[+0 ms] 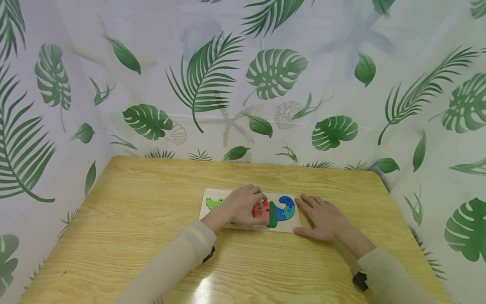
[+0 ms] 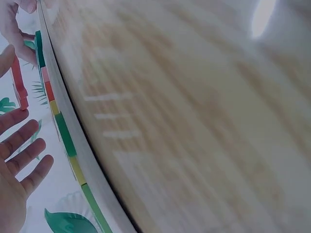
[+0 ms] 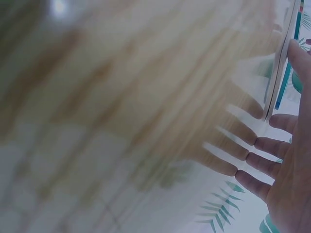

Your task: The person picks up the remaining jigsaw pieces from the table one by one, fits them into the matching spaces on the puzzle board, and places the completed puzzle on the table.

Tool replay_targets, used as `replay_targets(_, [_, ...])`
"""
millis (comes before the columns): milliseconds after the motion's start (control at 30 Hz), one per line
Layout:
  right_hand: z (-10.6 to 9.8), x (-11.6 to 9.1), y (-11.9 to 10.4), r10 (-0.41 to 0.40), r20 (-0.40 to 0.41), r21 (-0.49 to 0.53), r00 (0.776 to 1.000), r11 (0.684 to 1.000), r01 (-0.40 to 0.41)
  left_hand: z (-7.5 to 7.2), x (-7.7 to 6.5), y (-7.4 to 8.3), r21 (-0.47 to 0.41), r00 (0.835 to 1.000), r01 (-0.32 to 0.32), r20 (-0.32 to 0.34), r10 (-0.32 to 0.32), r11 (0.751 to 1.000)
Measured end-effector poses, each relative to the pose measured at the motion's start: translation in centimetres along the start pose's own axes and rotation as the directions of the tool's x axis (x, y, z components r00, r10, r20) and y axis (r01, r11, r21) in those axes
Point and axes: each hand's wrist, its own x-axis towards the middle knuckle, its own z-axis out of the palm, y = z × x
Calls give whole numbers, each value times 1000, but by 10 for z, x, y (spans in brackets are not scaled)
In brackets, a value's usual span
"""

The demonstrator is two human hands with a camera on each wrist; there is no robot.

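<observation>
A wooden crocodile puzzle board lies flat on the table, with a green head at its left end and a curled blue tail at its right. Above the board, my left hand pinches a red puzzle piece between thumb and index finger; its other fingers are spread. Part of the board's middle is hidden under that hand in the head view. My right hand rests at the board's right end, fingers straight, thumb along the near corner. In the right wrist view, its fingertips touch the tabletop beside the board.
The wood-grain table extends around the board on all sides. Behind it and at both sides hangs a white cloth printed with green leaves. A dark strap shows near each wrist.
</observation>
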Motion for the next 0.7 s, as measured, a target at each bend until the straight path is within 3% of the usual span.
replay_targets(333, [3, -1, 1, -1, -6, -7, 1000, 1000, 1, -1, 3, 2, 4, 999, 32, 32, -32, 999])
replay_targets(700, [4, 0, 1, -1, -8, -4, 1000, 1000, 1, 3, 8, 0, 16, 999, 26, 27, -26, 1000])
